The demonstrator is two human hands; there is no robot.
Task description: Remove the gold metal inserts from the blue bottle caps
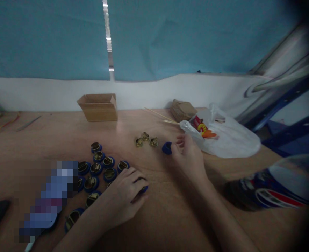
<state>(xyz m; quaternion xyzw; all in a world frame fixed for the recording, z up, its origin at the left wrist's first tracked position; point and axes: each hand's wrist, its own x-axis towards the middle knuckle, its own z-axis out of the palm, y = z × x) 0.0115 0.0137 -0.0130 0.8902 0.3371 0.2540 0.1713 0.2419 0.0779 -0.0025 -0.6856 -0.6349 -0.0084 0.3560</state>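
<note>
My left hand (129,187) is closed over a blue round piece (144,189), only a sliver of which shows beside the fingers. Left of that hand stand several blue round pieces with brass-coloured metal inserts (109,174), close together on the wooden table. My right hand (188,154) is half curled, its fingers apart. Its thumb reaches the edge of a single blue round cup (167,148); whether they touch is hard to tell. Three loose brass-coloured metal inserts (145,136) lie just left of that cup.
An open cardboard box (100,110) stands near the wall, with a brown paper package (182,110) farther right. Thin sticks (171,121) lie beside a white plastic bag (228,140). A Pepsi bottle (272,189) lies at right. A pixelated blue object (51,196) is at left.
</note>
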